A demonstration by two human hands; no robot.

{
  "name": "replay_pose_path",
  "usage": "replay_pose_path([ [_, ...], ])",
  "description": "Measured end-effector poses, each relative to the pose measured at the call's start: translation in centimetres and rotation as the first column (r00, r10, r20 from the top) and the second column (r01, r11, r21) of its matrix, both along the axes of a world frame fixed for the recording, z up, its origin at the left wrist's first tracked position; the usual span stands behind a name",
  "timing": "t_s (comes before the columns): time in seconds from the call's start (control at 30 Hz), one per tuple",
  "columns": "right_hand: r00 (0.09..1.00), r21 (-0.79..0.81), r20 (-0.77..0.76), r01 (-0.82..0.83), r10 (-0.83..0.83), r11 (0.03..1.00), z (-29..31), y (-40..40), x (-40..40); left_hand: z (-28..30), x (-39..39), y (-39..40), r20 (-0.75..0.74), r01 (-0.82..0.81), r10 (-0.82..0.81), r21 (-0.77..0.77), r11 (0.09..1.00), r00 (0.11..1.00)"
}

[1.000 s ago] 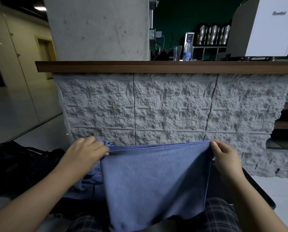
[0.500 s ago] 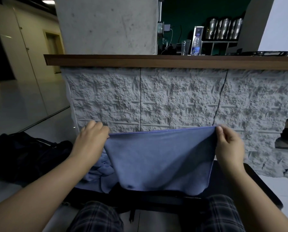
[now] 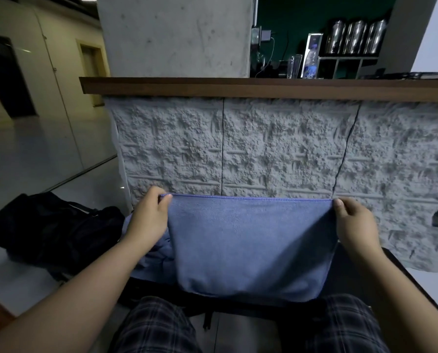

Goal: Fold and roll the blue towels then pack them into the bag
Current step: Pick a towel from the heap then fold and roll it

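Note:
A blue towel (image 3: pixel 248 245) hangs doubled over in front of me, its top edge pulled straight between both hands. My left hand (image 3: pixel 149 217) pinches the top left corner. My right hand (image 3: pixel 352 222) pinches the top right corner. The folded bottom edge hangs just above a low black table (image 3: pixel 396 271). More blue towel cloth (image 3: pixel 156 256) lies crumpled behind my left wrist. A black bag (image 3: pixel 52 228) sits on the floor to my left.
A rough grey stone-faced counter (image 3: pixel 276 154) with a wooden top stands close in front. Bottles, a glass and metal canisters sit on it. A concrete pillar (image 3: pixel 174 34) rises behind. My plaid-clad knees (image 3: pixel 156 327) are at the bottom. Pale floor stretches to the left.
The towel's hanging part has become shorter and its top edge is now stretched taut and level. Both hands have moved slightly apart and up while keeping hold of the corners.

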State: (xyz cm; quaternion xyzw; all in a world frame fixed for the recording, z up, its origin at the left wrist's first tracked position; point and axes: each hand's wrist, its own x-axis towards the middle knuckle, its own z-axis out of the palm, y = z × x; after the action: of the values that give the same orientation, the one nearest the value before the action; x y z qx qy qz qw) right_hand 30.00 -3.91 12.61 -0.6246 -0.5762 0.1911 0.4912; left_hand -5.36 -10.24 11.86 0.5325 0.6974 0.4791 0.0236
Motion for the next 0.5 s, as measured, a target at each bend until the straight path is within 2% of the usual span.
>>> replay_pose_path([
  [0.1,0.998,-0.061,-0.049,0.028,-0.031,0.998,-0.2,-0.4,-0.8,-0.1,1.3,0.3,0.223,0.012,-0.019,0.034,0.999,0.975],
  [0.17,0.992,-0.148,-0.118,0.020,-0.038,0.989,-0.2,-0.7,-1.6,-0.4,2.0,0.6,0.381,-0.015,0.002,0.033,0.999,0.925],
  [0.27,0.942,-0.265,-0.336,-0.068,-0.026,0.962,0.1,-1.1,-2.5,-0.3,3.3,0.7,0.667,-0.033,-0.001,0.039,0.999,0.745],
  [0.33,0.894,-0.273,-0.449,-0.144,0.007,0.951,0.5,-1.8,-3.1,0.7,4.7,-0.2,0.795,0.047,-0.104,0.095,0.994,0.597],
  [0.4,0.853,-0.225,-0.517,-0.212,0.068,0.951,0.6,-2.1,-3.8,2.0,6.7,-1.7,0.823,0.218,-0.277,0.191,0.957,0.496],
  [0.43,0.843,-0.199,-0.528,-0.240,0.102,0.950,0.7,-2.4,-4.2,2.8,7.8,-2.5,0.800,0.314,-0.353,0.217,0.924,0.485],
  [0.5,0.828,-0.137,-0.530,-0.297,0.184,0.945,1.1,-3.1,-5.2,3.7,9.4,-4.1,0.682,0.496,-0.477,0.189,0.848,0.555],
])
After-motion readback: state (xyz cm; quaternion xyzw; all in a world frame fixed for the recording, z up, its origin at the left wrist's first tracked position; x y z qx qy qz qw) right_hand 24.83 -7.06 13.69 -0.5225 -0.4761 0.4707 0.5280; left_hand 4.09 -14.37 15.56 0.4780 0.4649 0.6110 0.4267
